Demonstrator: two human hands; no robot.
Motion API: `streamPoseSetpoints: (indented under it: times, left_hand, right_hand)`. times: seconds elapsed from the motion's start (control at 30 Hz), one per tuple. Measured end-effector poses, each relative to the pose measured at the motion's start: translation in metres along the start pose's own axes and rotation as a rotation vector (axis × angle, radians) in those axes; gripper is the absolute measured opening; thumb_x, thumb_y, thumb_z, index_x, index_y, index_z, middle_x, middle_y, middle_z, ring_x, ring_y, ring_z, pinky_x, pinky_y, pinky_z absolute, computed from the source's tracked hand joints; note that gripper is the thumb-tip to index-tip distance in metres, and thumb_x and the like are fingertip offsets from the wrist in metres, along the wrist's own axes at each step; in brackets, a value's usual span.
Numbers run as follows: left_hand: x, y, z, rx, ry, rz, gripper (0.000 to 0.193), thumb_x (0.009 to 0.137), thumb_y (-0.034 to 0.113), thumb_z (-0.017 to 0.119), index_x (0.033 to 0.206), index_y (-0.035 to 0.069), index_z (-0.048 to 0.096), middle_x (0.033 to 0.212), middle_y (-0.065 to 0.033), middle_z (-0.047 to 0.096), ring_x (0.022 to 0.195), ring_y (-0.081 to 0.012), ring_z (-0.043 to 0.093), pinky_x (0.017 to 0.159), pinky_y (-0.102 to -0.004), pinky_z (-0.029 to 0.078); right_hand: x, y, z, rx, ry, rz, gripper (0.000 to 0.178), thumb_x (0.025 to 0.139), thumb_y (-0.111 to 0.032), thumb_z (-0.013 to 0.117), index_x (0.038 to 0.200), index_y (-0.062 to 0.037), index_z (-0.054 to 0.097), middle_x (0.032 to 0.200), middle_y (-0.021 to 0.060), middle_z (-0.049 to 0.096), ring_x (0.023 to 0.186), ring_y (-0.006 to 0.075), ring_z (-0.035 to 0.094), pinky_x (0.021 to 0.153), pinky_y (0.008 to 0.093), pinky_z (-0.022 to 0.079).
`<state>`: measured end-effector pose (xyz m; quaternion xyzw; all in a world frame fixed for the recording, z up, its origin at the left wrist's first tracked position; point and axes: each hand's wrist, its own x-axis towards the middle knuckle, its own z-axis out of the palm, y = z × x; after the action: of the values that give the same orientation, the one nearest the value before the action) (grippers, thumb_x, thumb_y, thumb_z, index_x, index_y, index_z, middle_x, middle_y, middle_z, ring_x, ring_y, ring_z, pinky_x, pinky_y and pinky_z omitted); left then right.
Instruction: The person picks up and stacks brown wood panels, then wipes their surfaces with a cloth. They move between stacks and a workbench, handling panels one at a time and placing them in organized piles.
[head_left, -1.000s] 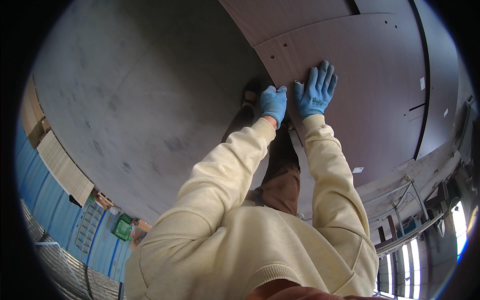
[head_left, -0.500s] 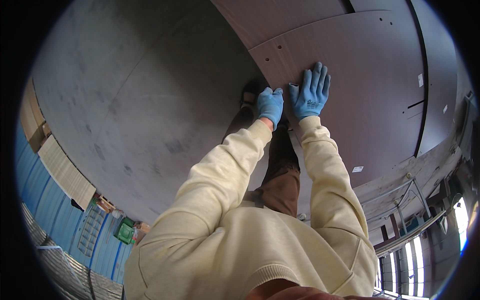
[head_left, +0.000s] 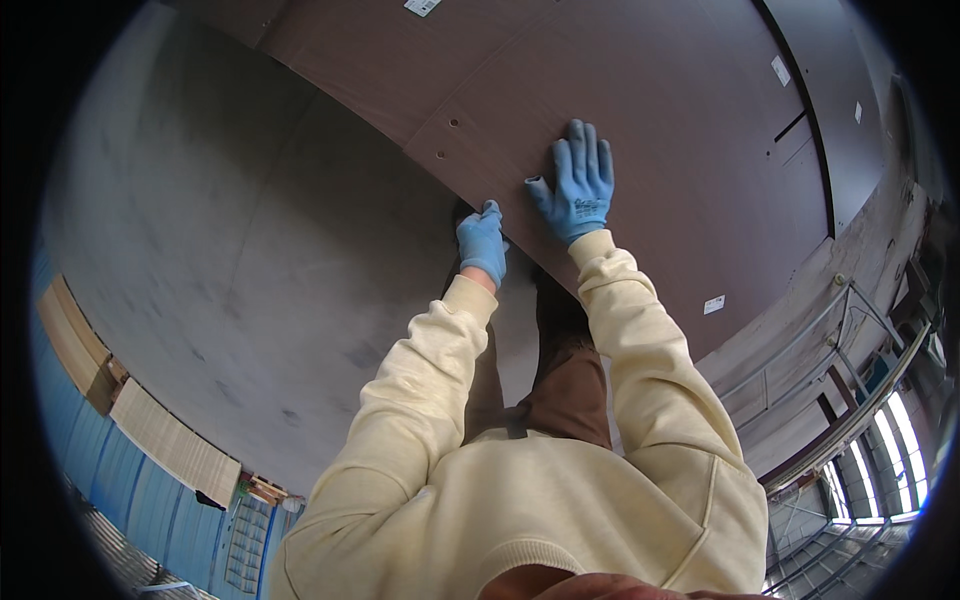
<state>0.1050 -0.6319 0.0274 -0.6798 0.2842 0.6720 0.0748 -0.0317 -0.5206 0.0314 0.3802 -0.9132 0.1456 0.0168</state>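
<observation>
Plywood panel (head_left: 640, 120) could slip and pinch: right hand (head_left: 578, 185) lies flat, fingers spread, left hand (head_left: 482, 243) curls on its edge above the concrete floor (head_left: 230, 260).

Both hands wear blue work gloves, the left glove (head_left: 483, 243) and right glove (head_left: 577, 187) near the frame's centre top. Pale cream sweatshirt sleeves with ribbed cuffs; brown trousers below.
</observation>
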Motion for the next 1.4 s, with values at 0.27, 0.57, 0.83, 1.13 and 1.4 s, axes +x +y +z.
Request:
streamPoseSetpoints:
  times: [0.27,0.57,0.83,1.13,1.4]
  left_hand:
    - [0.008,-0.015,0.001,0.047,-0.014,0.055,0.029,0.104,0.032,0.065,0.117,0.007,0.061,0.121,-0.0093,0.067,0.112,-0.0291,0.066,0.101,-0.0503,0.050]
    - [0.001,-0.020,0.007,-0.009,-0.055,0.070,0.026,0.103,0.033,0.066,0.111,0.009,0.063,0.112,-0.0066,0.067,0.103,-0.0245,0.065,0.095,-0.0456,0.052]
    - [0.004,-0.029,0.014,0.019,-0.034,0.099,0.024,0.103,0.037,0.066,0.097,0.013,0.065,0.094,0.0009,0.064,0.083,-0.0172,0.059,0.088,-0.0449,0.051]
    - [-0.020,-0.047,0.038,0.054,-0.013,-0.107,0.045,0.103,0.035,0.065,0.134,0.004,0.056,0.133,-0.0146,0.063,0.121,-0.0358,0.062,0.105,-0.0520,0.049]
    - [-0.014,-0.060,0.031,0.021,-0.077,-0.007,0.030,0.103,0.030,0.067,0.117,0.004,0.063,0.102,-0.0081,0.062,0.104,-0.0325,0.068,0.091,-0.0494,0.058]
  right_hand:
    - [-0.019,0.034,-0.003,0.056,0.039,0.090,0.067,0.097,-0.061,0.052,0.130,-0.0026,0.058,0.163,0.0216,0.038,0.153,0.0381,0.033,0.126,0.0526,0.022]
    - [-0.023,0.044,-0.007,0.061,0.042,0.083,0.065,0.097,-0.061,0.053,0.124,-0.0020,0.062,0.159,0.0210,0.044,0.151,0.0378,0.037,0.126,0.0532,0.025]
    - [-0.027,0.047,-0.006,0.034,0.029,0.092,0.066,0.097,-0.060,0.054,0.128,-0.0023,0.059,0.161,0.0201,0.041,0.152,0.0372,0.035,0.126,0.0526,0.023]
    - [-0.032,0.054,-0.012,0.052,-0.009,0.124,0.070,0.094,-0.061,0.057,0.132,-0.0024,0.062,0.162,0.0182,0.040,0.153,0.0343,0.033,0.128,0.0497,0.020]
    - [-0.040,0.063,-0.014,0.061,0.016,0.133,0.065,0.091,-0.058,0.064,0.126,-0.0033,0.065,0.161,0.0175,0.043,0.152,0.0325,0.035,0.129,0.0474,0.020]
